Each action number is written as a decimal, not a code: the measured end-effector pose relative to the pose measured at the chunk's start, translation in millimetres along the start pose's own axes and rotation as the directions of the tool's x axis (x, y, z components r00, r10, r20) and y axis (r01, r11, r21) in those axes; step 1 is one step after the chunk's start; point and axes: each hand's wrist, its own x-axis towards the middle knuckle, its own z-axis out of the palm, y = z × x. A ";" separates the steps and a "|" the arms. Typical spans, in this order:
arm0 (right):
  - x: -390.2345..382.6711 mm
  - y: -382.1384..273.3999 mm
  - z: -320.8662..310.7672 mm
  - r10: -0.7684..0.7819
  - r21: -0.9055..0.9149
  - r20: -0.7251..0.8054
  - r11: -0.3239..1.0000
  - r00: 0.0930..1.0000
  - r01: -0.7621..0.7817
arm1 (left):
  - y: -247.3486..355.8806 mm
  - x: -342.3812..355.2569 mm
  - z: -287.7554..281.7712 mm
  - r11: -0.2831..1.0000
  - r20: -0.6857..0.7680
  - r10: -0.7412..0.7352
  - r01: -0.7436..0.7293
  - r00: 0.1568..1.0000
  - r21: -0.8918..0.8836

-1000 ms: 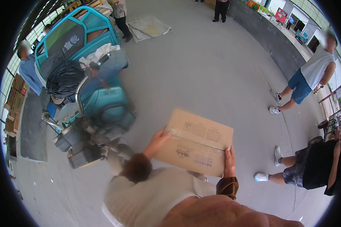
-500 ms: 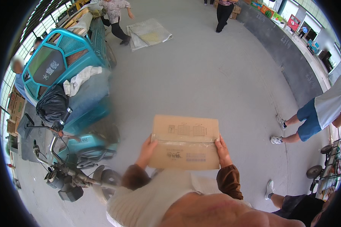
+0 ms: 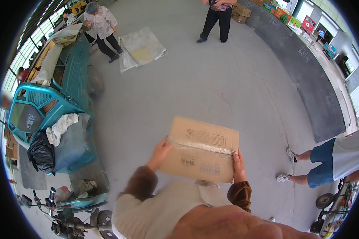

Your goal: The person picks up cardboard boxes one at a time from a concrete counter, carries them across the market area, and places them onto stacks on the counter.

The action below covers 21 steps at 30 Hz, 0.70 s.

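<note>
A brown cardboard box (image 3: 201, 149) with a strip of clear tape across its middle is held in front of my body, tilted slightly down to the right. My left hand (image 3: 160, 154) grips its left side, the thumb lying on the upper face. On the opposite side, my right hand (image 3: 239, 167) is closed round the edge, thumb on top near the tape's end. The undersides of the box and the fingers beneath it are hidden.
On the left stands a teal cargo tricycle (image 3: 76, 65) with a black bag (image 3: 42, 153) on it. A folded white sheet (image 3: 141, 49) lies on the floor ahead, people near it. Right are a person in blue shorts (image 3: 322, 163), a wheeled cart (image 3: 335, 207) and a long grey ledge (image 3: 295, 63).
The view has moved forward past the tricycle, which now sits lower and further left. The box has tilted clockwise, still in both hands. The person in blue shorts appears lower.
</note>
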 end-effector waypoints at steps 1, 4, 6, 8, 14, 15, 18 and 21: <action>22.2 -9.7 -9.2 0.012 0.001 0.000 1.000 1.000 -0.012 | 4.7 19.2 12.6 0.996 0.002 -0.052 0.052 0.999 -0.069; 118.5 -46.3 -19.8 0.016 -0.028 -0.005 0.999 1.000 -0.017 | 23.9 85.7 39.7 1.000 -0.046 0.001 -0.002 0.999 -0.025; 181.0 -75.7 -27.1 0.048 -0.028 0.094 0.999 0.994 -0.046 | 37.9 127.4 57.1 0.999 -0.114 0.020 -0.016 0.993 0.031; 244.2 -99.5 -30.4 0.053 -0.046 0.146 0.998 0.988 -0.047 | 56.4 168.6 75.2 0.997 -0.183 0.030 -0.017 0.983 0.074; 394.7 -152.4 -30.5 0.151 -0.078 0.197 0.987 0.969 -0.138 | 101.5 286.5 112.7 0.999 -0.278 -0.009 -0.002 0.961 -0.039; 420.9 -157.1 -31.5 0.161 -0.090 0.192 0.985 0.968 -0.146 | 108.6 310.3 116.2 0.998 -0.258 -0.001 -0.014 0.966 -0.056; 490.9 -175.8 -29.2 0.119 -0.061 0.210 0.992 0.970 -0.108 | 121.9 394.4 115.4 0.999 -0.212 0.024 -0.034 0.977 -0.043; 564.2 -193.3 -37.9 0.043 -0.081 0.137 0.996 0.990 -0.032 | 164.8 487.4 141.9 0.999 -0.151 0.022 -0.028 0.988 -0.041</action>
